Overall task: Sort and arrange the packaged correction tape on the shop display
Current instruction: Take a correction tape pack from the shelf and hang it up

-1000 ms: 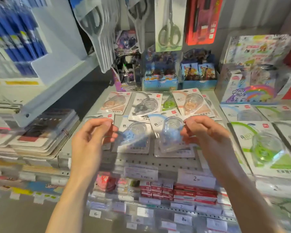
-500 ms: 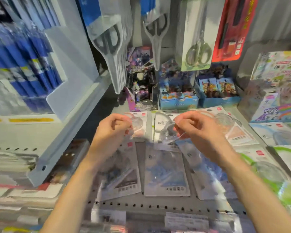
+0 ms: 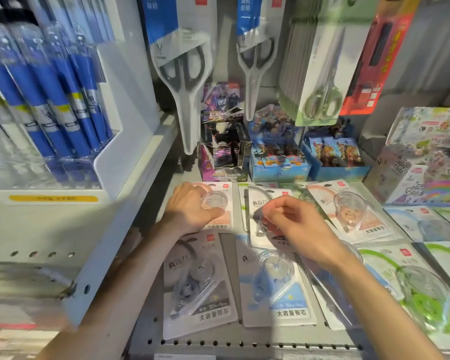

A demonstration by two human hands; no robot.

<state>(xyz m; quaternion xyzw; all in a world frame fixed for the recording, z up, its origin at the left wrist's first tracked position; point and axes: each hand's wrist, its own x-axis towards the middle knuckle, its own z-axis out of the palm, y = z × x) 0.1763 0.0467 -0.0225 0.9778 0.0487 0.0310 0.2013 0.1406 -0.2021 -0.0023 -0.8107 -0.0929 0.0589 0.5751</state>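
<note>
At mid-frame on the perforated grey metal shelf [image 3: 244,344], the left hand [image 3: 190,209] is gripping a peach card pack's [image 3: 220,221] clear round blister while the right hand [image 3: 296,224] is pinching a glossy grey-trimmed correction tape pack [image 3: 260,203] lying flat.

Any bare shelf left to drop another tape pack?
Bare shelf: front strip between the grey pack, blue pack and the perforated edge, plus the strip left of the grey pack. Back row and right side are crowded, packs overlapping.

Left hand [image 3: 190,209] grips pink pack [image 3: 216,206] (right hand [image 3: 294,222] curled).
</note>
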